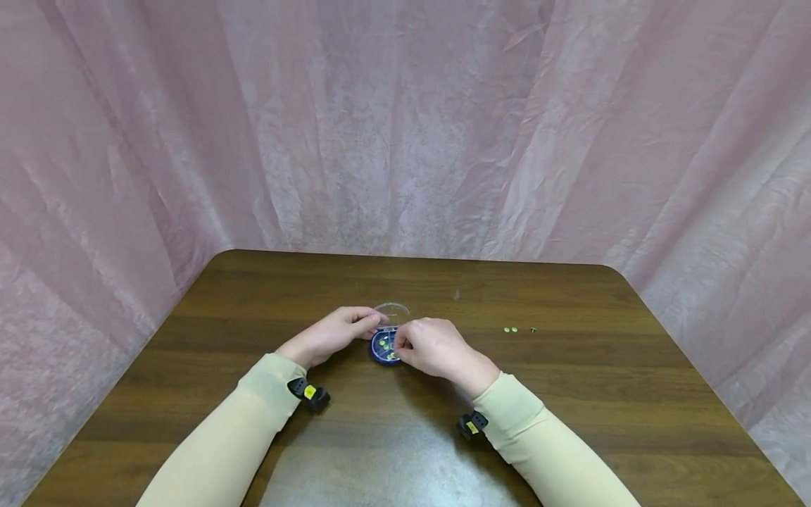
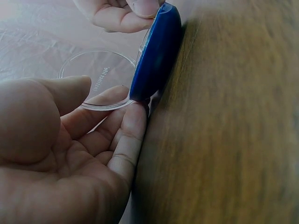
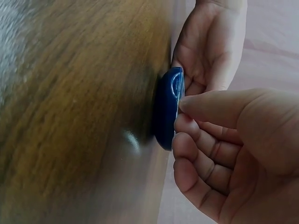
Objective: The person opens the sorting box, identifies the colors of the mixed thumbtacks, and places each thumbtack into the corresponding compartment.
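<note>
A small round blue case with a clear lid raised on its hinge lies on the table. Several small green round pieces are in its divided inside. My left hand holds the case from the left and back, fingertips against the blue side, thumb in front of the lid and a finger behind it. My right hand bends over the open case, with thumb and forefinger tips right at its rim in the right wrist view. I cannot tell whether a piece is between these tips.
To the right on the wooden table lie two green round pieces side by side and another green piece that looks tipped on edge. A small clear scrap lies farther back. Pink curtains hang behind the table.
</note>
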Action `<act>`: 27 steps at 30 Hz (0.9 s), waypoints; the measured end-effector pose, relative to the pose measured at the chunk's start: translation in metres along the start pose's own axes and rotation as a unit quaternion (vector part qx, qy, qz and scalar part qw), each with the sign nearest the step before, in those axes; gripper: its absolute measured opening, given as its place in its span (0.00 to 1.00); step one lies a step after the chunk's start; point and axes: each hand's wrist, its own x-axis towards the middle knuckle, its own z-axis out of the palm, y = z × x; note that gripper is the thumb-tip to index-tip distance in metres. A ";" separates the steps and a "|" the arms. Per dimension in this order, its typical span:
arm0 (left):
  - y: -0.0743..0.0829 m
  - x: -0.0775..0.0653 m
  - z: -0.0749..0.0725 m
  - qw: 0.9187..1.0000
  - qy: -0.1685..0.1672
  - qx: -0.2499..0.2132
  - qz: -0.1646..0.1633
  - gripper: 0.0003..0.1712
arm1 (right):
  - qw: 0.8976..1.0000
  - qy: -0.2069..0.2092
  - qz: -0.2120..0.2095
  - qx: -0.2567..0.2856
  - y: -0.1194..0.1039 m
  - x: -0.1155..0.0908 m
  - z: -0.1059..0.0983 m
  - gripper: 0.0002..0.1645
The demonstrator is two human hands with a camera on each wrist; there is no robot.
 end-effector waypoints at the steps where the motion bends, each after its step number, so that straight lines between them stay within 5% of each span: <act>1: 0.000 0.000 0.000 1.000 0.001 0.000 0.000 0.22 | 1.000 0.000 -0.001 -0.001 0.000 0.000 0.000 0.06; 21: 0.000 0.003 0.001 1.000 -0.016 -0.010 0.011 0.24 | 1.000 -0.005 -0.008 0.010 0.006 -0.005 -0.005 0.05; 27: -0.001 0.002 0.000 1.000 -0.013 -0.003 0.007 0.24 | 0.999 -0.008 0.025 0.024 0.020 -0.016 -0.015 0.04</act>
